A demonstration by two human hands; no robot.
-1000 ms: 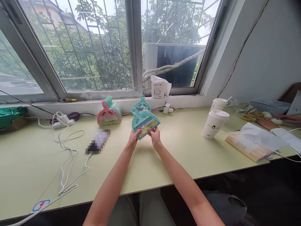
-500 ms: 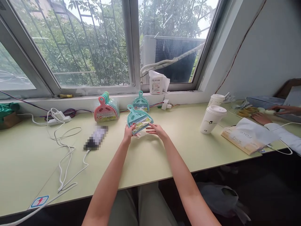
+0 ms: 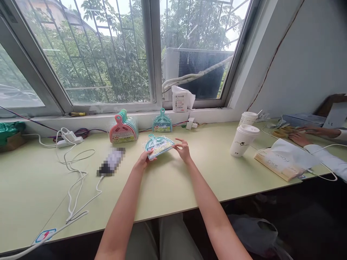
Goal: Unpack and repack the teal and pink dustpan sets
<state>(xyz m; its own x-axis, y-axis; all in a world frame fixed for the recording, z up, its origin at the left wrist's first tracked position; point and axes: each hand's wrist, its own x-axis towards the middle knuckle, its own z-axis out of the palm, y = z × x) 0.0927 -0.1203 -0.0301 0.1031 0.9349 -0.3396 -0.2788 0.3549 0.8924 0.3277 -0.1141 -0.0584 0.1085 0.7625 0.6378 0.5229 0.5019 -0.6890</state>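
At frame centre, the left hand [image 3: 142, 159] pinches the near edge of a wrapped teal dustpan set [image 3: 158, 144] held low over the table [image 3: 168, 187]. The right hand [image 3: 183, 150] has fingers spread, touching its right edge. Wrapper unopened; a stack of sets [image 3: 124, 128] and another set [image 3: 162, 122] lean untouched below the sill.

Along the windowsill, a stack of pink and teal dustpan sets [image 3: 123, 127] leans beside a single teal set [image 3: 162, 124]. Two lidded paper cups [image 3: 242, 140] stand to the right, near a white paper bag [image 3: 287, 159]. White cables [image 3: 74, 169] trail from a power strip [image 3: 67, 139] across the pale green table [image 3: 40, 195].
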